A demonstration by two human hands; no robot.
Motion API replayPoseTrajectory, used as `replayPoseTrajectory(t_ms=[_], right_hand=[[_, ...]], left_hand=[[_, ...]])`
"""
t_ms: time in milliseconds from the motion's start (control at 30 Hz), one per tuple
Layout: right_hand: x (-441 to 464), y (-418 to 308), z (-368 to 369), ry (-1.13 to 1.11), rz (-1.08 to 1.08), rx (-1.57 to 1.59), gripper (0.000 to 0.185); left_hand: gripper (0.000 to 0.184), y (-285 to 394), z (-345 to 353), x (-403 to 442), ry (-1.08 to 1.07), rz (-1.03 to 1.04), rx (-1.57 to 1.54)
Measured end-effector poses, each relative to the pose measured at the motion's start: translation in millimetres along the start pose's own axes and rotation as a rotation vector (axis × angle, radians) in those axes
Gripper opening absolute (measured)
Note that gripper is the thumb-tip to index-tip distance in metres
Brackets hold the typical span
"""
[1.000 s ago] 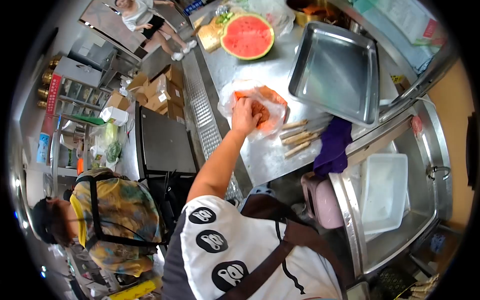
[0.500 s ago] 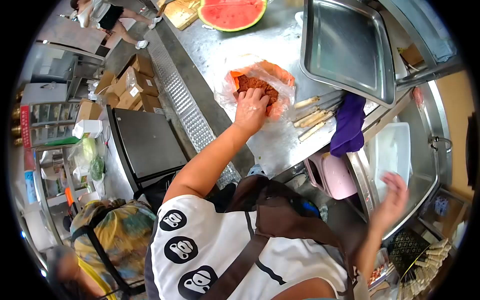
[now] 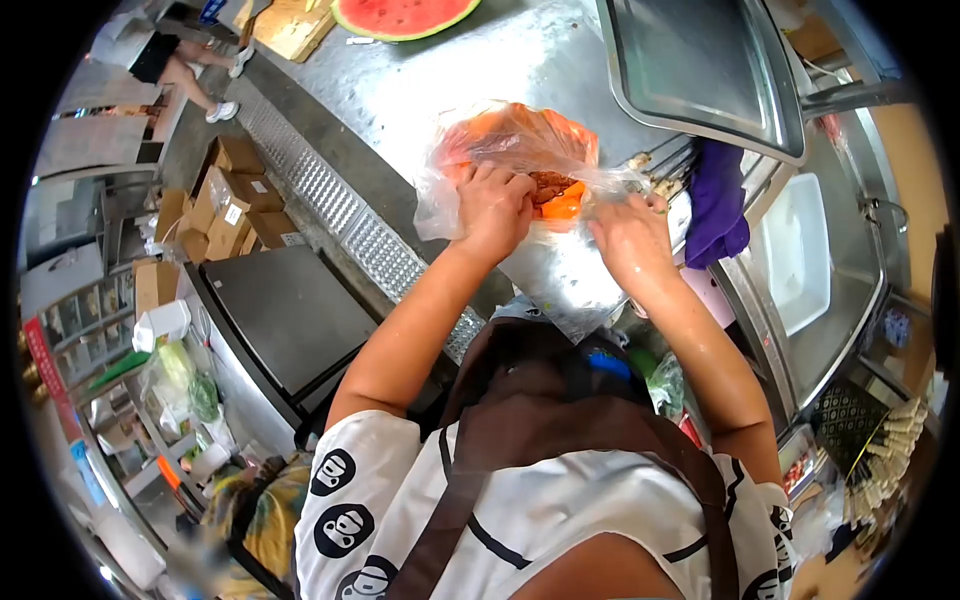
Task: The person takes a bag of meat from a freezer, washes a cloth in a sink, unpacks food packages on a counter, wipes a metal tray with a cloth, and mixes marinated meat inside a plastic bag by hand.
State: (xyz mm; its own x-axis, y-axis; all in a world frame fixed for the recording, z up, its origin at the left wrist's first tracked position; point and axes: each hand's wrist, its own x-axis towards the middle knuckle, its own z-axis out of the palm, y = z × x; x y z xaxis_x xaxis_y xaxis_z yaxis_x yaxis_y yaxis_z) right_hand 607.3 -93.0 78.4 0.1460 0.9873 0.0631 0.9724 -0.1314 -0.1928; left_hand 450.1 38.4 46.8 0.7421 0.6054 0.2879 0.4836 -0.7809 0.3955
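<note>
A clear plastic bag with an orange layer inside lies on the metal counter, holding a reddish-brown crumbly mass. My left hand has its fingers curled over the bag's near-left edge. At the right side of the bag, the fingers of my right hand are bent around the gathered plastic. Film and hands cover much of the mass, so only a small part shows between them. Just beyond my right hand are wooden-handled metal skewers, partly hidden, beside a purple cloth.
A metal tray sits at the upper right of the steel counter. Half a watermelon and a wooden board are at the far end. To the right is a sink with a white tub. A person walks at upper left.
My left hand has come out of the reddish-brown mass onto the bag's edge. My right hand has moved from near the sink to the bag. The bag's opening has narrowed.
</note>
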Motion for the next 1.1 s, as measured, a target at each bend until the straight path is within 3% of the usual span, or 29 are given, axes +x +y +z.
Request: replayPoseTrajectory(t_ms=[133,167,300,600,733,833,967,1033,1100], right_hand=[[9,-15,-11,0.062,0.028,0.138,0.015],[16,-18,2,0.353,-0.081,0.127,0.008],[24,-14,20,0.087,-0.125,0.194,0.014],[25,11,11,-0.164,-0.284,0.220,0.019],[30,20,12,-0.138,-0.065,0.185,0.029],[44,24,4,-0.238,0.191,0.133,0.053],[38,3,-6,-0.145,0.073,0.091,0.047],[31,-9,-10,-0.007,-0.198,0.382,0.034],[25,-10,15,-0.006,-0.086,0.449,0.033]], left_hand=[[0.014,1,-6,9,0.049,0.037,-0.002],[0.016,0,-2,9,0.035,0.098,-0.015],[0.021,-1,6,5,-0.010,0.130,0.051],[0.020,1,5,9,-0.046,0.073,0.111],[0.022,2,2,3,-0.084,-0.015,0.052],[0.029,10,-1,-6,-0.107,0.002,-0.071],[0.042,10,-6,-14,-0.029,0.071,-0.086],[0.045,9,-6,-13,-0.018,0.143,-0.033],[0.033,11,0,-11,0.018,0.152,-0.020]])
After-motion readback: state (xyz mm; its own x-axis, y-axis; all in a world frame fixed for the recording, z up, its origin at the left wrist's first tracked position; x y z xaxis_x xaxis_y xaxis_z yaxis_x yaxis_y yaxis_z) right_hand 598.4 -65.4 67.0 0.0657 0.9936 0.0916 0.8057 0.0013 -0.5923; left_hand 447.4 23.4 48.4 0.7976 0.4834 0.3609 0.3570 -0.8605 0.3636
